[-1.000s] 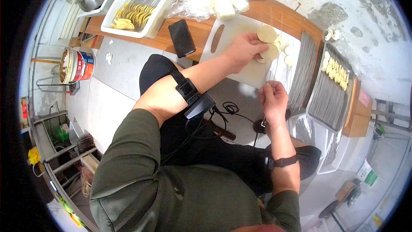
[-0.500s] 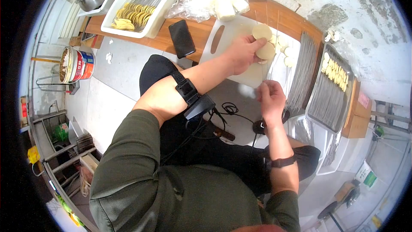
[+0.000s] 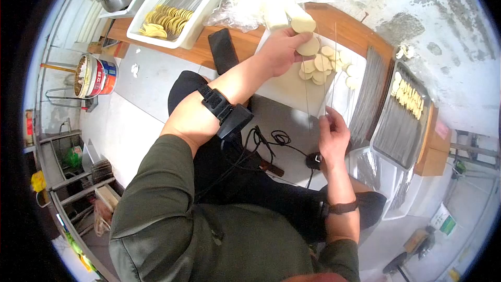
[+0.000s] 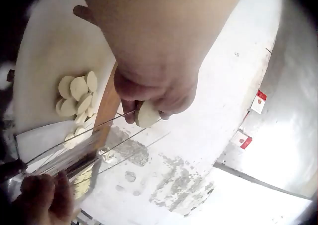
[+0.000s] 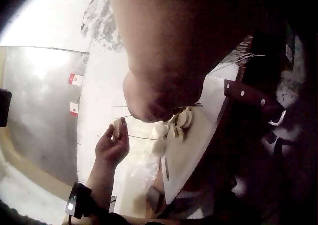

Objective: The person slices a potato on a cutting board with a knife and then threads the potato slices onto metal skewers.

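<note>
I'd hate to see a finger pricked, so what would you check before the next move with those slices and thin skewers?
1. Grip on the pale slices: ok, the left hand curls round them above the cutting board.
2. Hold on the skewers: ok, the right hand pinches them.
3. Skewers centred through the held slices: cannot tell, too thin.
4. Left hand clear of the sharp tips: cannot tell.
5. Supply: ok, a pile of loose slices lies on the board.
</note>
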Motion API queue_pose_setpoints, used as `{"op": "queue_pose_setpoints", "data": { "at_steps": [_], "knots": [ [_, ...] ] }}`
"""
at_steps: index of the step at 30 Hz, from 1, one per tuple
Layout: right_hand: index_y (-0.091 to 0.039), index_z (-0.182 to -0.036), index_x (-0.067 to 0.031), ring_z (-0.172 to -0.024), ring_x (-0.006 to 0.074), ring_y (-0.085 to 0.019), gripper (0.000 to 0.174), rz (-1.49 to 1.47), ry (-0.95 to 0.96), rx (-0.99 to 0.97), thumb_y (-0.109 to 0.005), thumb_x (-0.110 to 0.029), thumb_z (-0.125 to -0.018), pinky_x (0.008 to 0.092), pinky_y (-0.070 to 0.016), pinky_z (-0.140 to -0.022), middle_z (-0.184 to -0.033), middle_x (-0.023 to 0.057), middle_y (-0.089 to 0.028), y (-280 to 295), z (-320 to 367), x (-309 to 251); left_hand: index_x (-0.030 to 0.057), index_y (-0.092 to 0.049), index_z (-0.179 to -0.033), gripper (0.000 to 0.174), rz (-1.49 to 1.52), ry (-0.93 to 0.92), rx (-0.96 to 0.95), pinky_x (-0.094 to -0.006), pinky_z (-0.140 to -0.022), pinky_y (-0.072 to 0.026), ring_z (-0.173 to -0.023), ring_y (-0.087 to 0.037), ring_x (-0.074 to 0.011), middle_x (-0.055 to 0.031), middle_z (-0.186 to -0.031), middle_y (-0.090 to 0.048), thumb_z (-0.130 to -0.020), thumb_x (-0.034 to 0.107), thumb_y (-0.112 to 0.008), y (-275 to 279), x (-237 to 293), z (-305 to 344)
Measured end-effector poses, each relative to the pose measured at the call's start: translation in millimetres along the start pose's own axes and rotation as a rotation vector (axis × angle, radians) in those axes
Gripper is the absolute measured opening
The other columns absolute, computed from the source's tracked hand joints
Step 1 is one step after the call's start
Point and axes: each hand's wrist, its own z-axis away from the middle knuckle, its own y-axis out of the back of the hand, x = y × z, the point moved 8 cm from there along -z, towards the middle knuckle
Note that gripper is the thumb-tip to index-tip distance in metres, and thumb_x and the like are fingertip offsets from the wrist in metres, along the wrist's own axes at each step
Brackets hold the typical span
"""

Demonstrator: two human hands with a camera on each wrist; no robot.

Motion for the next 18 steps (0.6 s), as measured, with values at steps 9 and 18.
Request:
{"op": "queue_pose_setpoints", "data": {
  "at_steps": [9, 18],
  "knots": [
    [-0.066, -0.104, 0.0033, -0.071, 0.0124, -0.055, 0.02, 0.078, 0.111, 0.043, -0.064, -0.008, -0.088, 0.0254, -0.0468, -0.068, -0.079, 0.0069, -0.063, 7.8, 7.2, -10.9, -0.0003, -0.056, -0.119, 0.026, -0.016, -0.054, 0.053, -0.0389, -0.093, -0.0563, -0.104, -0.064, -0.0252, -0.0119, -0.114, -0.064, -0.097, 0.012, -0.057, 4.9, 14.3, -6.5],
    [-0.067, -0.097, 0.0009, -0.069, 0.0166, -0.059, 0.013, 0.096, 0.21, 0.046, -0.065, -0.002, -0.085, 0.0278, -0.0486, -0.067, -0.081, 0.0109, -0.065, 11.1, 15.2, -10.8, -0.0005, -0.056, -0.119, 0.026, -0.025, -0.072, 0.082, -0.0362, -0.09, -0.0565, -0.106, -0.064, -0.0242, -0.0122, -0.114, -0.064, -0.098, 0.014, -0.057, 8.9, 29.7, -5.6]
  ]
}}
